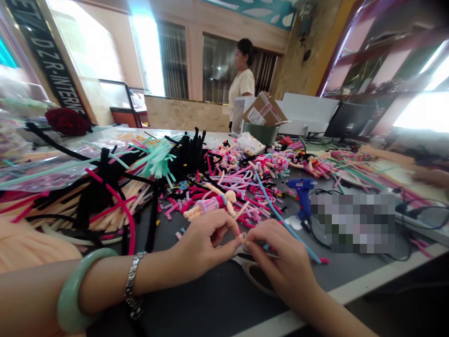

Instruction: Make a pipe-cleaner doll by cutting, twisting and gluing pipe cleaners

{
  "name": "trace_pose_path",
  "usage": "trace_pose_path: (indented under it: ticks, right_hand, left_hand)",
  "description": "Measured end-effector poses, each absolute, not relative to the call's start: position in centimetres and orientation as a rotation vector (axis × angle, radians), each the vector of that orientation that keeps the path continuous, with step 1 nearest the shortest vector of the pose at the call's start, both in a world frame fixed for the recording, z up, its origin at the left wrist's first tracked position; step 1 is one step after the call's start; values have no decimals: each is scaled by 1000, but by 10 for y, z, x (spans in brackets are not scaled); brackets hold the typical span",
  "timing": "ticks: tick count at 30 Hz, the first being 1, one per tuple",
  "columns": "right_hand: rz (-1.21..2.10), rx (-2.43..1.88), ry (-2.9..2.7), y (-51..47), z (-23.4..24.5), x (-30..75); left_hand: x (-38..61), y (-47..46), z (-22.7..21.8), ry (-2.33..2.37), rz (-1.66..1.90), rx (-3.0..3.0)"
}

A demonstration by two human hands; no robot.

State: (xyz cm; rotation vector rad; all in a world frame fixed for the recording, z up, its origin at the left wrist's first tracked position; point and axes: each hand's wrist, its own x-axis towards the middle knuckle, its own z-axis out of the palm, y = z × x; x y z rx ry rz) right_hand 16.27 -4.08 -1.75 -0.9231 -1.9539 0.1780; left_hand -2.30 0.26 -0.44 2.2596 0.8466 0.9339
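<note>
My left hand (213, 236) and my right hand (280, 252) meet over the front of the dark table, thumbs and forefingers pinched together. Between the fingertips is a tiny piece, too small and covered to name. Under my right hand lies a pair of scissors (257, 277), its handle loops partly hidden. Just behind my left hand rests a doll made of pipe cleaners (212, 204), with pink and lilac body and cream limbs. Cut pink and purple pipe cleaner pieces (231, 180) are scattered behind it. A long blue pipe cleaner (275, 211) slants past my right hand.
A blue glue gun (302, 196) with a cord stands to the right. Bundles of black (189, 154), mint (157, 158) and cream pipe cleaners (75, 206) cover the left side. At the back are a cardboard box (265, 110) and a standing person (242, 84). Another hand (433, 178) shows at far right.
</note>
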Motion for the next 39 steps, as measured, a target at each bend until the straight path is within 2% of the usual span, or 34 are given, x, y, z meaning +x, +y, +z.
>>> trace_pose_path:
  ticks: [39]
  right_hand:
    - [145, -932, -2000, -42, -18, 161]
  left_hand:
    - [-25, 3, -4, 836, 858, 2255]
